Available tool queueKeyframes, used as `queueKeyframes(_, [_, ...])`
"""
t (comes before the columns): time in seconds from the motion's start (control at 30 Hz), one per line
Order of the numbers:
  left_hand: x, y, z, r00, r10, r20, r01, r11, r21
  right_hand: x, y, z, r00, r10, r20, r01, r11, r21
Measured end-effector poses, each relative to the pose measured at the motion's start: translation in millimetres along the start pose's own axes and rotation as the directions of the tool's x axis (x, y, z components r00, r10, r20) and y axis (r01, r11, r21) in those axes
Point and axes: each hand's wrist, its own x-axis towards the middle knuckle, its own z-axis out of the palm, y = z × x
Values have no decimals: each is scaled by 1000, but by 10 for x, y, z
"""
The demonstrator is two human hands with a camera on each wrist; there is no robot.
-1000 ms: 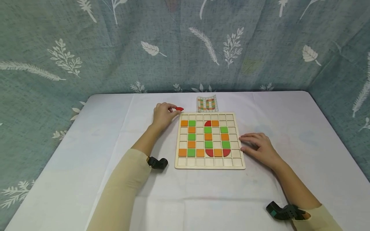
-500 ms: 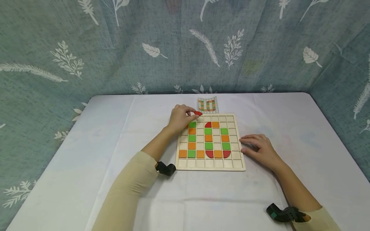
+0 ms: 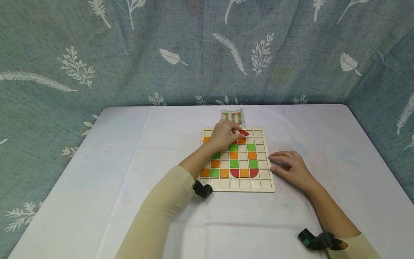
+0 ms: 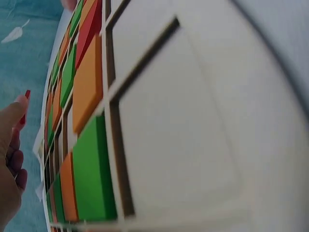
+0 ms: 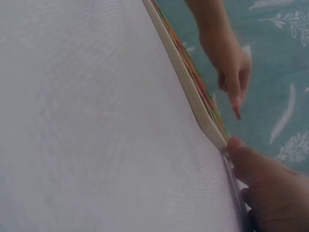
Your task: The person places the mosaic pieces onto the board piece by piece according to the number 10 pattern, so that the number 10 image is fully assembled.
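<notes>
My left hand (image 3: 224,135) pinches a small red tile (image 3: 244,133) between thumb and fingers, above the upper rows of a wooden grid board (image 3: 240,185). In the right wrist view, the red tile (image 5: 236,113) points down from the fingertips, clear of the board. Its exact outline cannot be told. Green, orange and rounded red tiles (image 3: 235,173) sit in the board's cells. The left hand hides part of the top left cells. Resting on the table, my right hand (image 3: 291,167) touches the board's right edge with relaxed fingers.
Behind the board lies a pattern card (image 3: 237,117), partly covered by the left hand. A white cloth (image 3: 97,201) covers the table. A teal leaf-print curtain (image 3: 129,64) hangs beyond the back edge. Each wrist wears a black camera (image 3: 202,189).
My left hand has carried the red tile rightward, from beside the board's upper left corner to above its upper rows. The right hand has stayed at the board's edge.
</notes>
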Motion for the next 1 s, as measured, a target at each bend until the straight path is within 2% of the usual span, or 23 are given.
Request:
queueKeyframes(0.2, [61, 126, 148, 998, 36, 54, -38, 998, 42, -18, 13, -11, 1000, 13, 3, -13, 1000, 2])
queueKeyframes(0.3, [70, 157, 198, 996, 31, 78, -36, 998, 57, -21, 19, -10, 1000, 0, 1, 0, 1000, 12])
queueKeyframes(0.5, [66, 119, 240, 995, 5, 98, -18, 992, 126, -6, 19, -12, 999, -37, -6, 37, 999, 11])
queueKeyframes(0.7, [25, 67, 230, 996, 19, 91, -31, 991, 131, -8, 12, -9, 999, -40, -15, 40, 999, 12])
queueKeyframes(0.8, [12, 80, 231, 995, 5, 100, -18, 991, 129, -11, 16, -10, 999, -37, -14, 37, 999, 11])
queueKeyframes(1.0, [-10, 125, 237, 993, -60, 102, 54, 996, 68, 3, 14, -4, 999, -43, -17, 43, 999, 15])
